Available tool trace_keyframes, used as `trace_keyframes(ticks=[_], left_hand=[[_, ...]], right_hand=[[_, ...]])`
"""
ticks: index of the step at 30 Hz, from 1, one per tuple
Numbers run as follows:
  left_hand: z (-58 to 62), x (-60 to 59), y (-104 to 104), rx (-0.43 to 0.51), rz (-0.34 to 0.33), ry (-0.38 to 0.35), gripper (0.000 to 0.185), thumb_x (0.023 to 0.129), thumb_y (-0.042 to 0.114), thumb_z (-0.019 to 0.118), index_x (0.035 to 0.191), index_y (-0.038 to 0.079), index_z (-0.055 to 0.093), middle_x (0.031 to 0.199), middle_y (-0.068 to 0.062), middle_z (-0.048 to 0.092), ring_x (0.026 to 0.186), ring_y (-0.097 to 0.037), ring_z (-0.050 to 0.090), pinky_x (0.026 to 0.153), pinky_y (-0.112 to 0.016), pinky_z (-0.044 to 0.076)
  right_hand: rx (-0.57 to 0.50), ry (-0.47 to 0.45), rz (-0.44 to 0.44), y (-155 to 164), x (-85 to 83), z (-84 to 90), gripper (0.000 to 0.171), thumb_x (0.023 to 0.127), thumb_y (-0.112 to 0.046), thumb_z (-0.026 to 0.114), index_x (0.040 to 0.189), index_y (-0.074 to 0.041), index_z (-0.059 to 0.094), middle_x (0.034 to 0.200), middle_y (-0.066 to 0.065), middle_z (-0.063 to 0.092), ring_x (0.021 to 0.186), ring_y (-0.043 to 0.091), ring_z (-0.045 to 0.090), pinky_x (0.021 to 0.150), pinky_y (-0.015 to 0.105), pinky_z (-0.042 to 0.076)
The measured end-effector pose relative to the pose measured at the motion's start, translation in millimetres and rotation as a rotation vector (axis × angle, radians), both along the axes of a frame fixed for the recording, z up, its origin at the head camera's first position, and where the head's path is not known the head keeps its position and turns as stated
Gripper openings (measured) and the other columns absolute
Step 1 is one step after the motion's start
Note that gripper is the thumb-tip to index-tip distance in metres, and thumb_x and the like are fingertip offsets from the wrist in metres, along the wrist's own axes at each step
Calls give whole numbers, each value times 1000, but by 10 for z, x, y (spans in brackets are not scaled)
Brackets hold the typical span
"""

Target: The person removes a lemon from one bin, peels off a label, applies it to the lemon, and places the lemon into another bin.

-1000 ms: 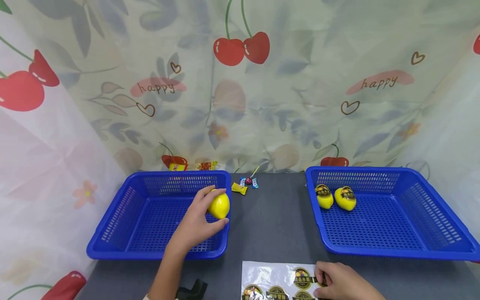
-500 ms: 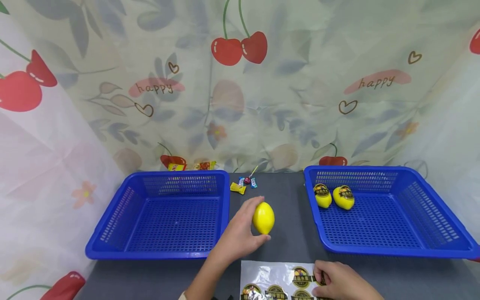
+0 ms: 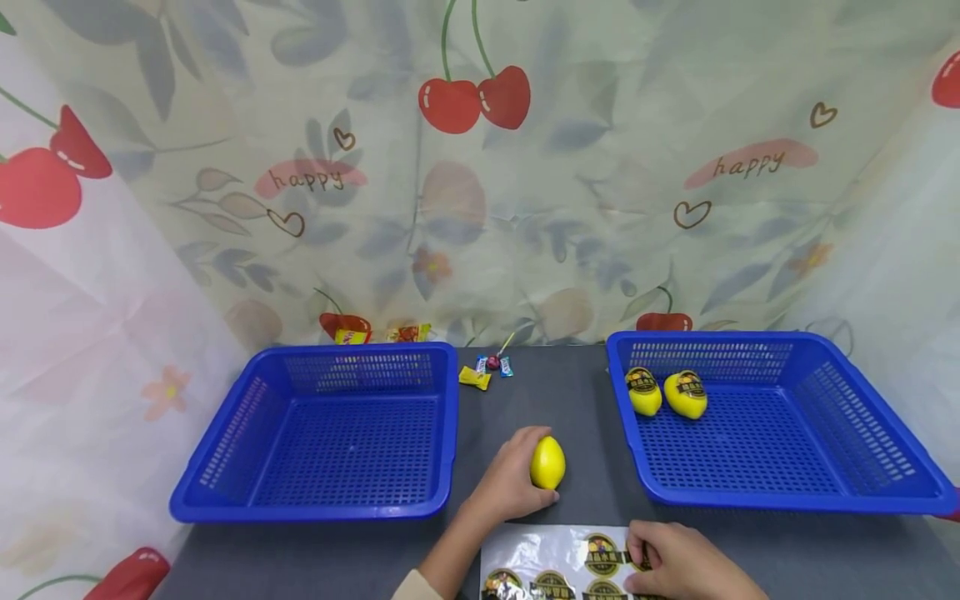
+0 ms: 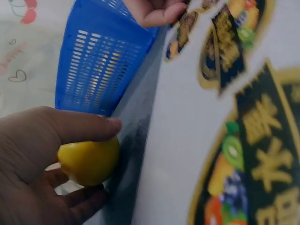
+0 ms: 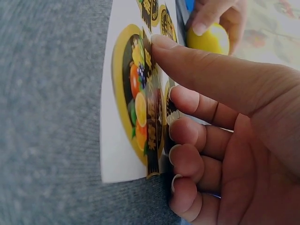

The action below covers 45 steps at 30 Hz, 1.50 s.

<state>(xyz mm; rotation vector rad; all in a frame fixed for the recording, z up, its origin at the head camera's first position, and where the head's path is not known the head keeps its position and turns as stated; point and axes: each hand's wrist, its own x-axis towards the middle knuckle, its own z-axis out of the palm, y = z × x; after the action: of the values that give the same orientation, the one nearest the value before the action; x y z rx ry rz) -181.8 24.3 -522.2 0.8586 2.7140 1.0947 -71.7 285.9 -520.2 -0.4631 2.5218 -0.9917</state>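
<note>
Between the two blue baskets, on the dark grey table, the left hand gripped a plain yellow lemon, fingers curled over its top and thumb under its near side. The lemon sat low over the tabletop, just beyond the far edge of the sticker sheet; whether it touched the table could not be told. From the left wrist view the thumb lay across the lemon's upper face and the fingers cupped it from below.

Right hand rested on the right part of the sticker sheet, near the table's front edge. The right wrist view showed the thumb pressed on a round fruit-printed sticker and the other fingers bent at the sheet's edge, with the sticker's rim lifted a little from the backing. More round stickers lay on the same sheet to the left of that hand.

Left of the lemon stood the left blue basket. Right of the lemon stood the right blue basket, with two lemons in its far left corner, each bearing a dark round label: one just beside the other, seemingly touching.

Beyond the lemon, near the table's back edge, lay a few small wrapped sweets and a lollipop. A cherry-printed cloth hung behind and at both sides.
</note>
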Motion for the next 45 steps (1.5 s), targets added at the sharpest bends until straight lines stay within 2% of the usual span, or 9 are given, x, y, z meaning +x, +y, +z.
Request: trace_keyframes(ticks=[11,20,30,32,35,37,38,41,45], left_hand=[[60,21,22,-31,-23,-35,86,74,18,86,149,13,44,147,-13,42,125,-33,48,98,-47,47],[93,50,-10,-12,-2,-51,89,76,20,86,152,14,41,150,-12,39,127,-33,46,99,-51,46],[80,95,8,-24,15,-50,93,76,26,88,154,16,38,153,-14,36,129,-36,45,101,-54,44],[89,139,29,-23,55,-36,94,75,26,89,153,15,38,153,-15,35,131,-37,43,101,-54,44],[102,253,78,-6,158,30,89,72,27,91,147,13,44,148,-13,37,127,-33,43,100,-51,44],[105,363,118,10,209,103,77,71,28,91,136,12,51,136,-10,43,117,-28,45,96,-44,46],[101,424,137,18,214,143,69,71,28,90,129,13,56,128,-7,46,110,-24,47,91,-40,47],[82,608,180,-1,138,192,44,73,29,88,108,17,64,101,4,48,87,-12,45,74,-25,44],[22,772,230,-93,-4,78,31,79,37,84,98,20,67,84,11,41,72,-5,37,61,-18,38]], right_hand=[[18,21,-20,-14,19,0,32,80,-37,83,82,-22,55,63,-15,46,53,1,40,47,23,32],[36,-19,-46,-19,14,0,32,80,-36,83,83,-21,56,63,-10,47,52,4,41,48,24,32],[28,-10,-45,-22,29,21,31,81,-37,83,84,-21,56,64,-11,47,53,4,41,49,25,33],[24,-7,-45,-29,28,15,31,81,-37,82,84,-21,56,64,-11,46,54,3,41,49,25,33],[19,6,-39,-37,25,2,31,81,-37,83,84,-21,56,64,-12,46,54,2,40,49,24,32],[24,14,-35,-38,22,-4,31,81,-37,83,84,-22,56,64,-13,46,54,2,40,49,24,32],[26,15,-32,-36,21,-4,31,81,-37,83,84,-22,56,64,-13,46,54,2,40,49,23,32],[29,17,-30,-26,12,0,32,81,-35,83,83,-20,55,64,-12,46,54,2,40,49,24,32],[33,-10,-41,-23,-3,7,32,80,-34,84,83,-19,55,64,-8,48,54,5,41,48,25,32]])
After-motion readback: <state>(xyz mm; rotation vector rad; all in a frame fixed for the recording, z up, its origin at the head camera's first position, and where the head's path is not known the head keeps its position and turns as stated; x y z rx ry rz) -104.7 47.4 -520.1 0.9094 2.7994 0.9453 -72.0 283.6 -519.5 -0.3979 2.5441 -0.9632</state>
